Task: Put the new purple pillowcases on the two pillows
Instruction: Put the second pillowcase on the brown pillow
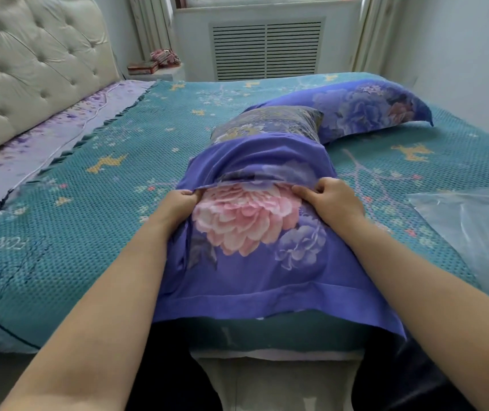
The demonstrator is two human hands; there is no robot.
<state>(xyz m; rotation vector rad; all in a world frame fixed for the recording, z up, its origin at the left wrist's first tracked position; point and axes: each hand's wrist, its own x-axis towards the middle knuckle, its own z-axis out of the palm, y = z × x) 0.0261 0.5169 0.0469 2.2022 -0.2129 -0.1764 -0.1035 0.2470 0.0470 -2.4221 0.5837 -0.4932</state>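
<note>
On the teal bedspread (95,203), your pillow (267,123) lies lengthwise pointing away from you, half inside the purple pillowcase (252,262); your left hand (179,203) and right hand (332,197) pinch its open edge, arms outstretched.

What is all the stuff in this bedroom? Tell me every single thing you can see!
Purple pillowcase: one, purple with a pink flower, partly pulled over the near pillow.
Near pillow: one, dark floral, far end sticking out of the pillowcase.
Covered pillow: one, purple floral, further back on the bed.
Bedspread: one, teal with small flowers, covering the bed.
Sheet: one, pale lilac, showing beside the headboard.
Headboard: one, cream, tufted, on the left.
Plastic bag: one, clear, on the bed at right.
Vent cover: one, white, slatted, under the window.
Curtains: pale, either side of the window.
Left hand: pinches the pillowcase opening.
Right hand: pinches the pillowcase opening.
</note>
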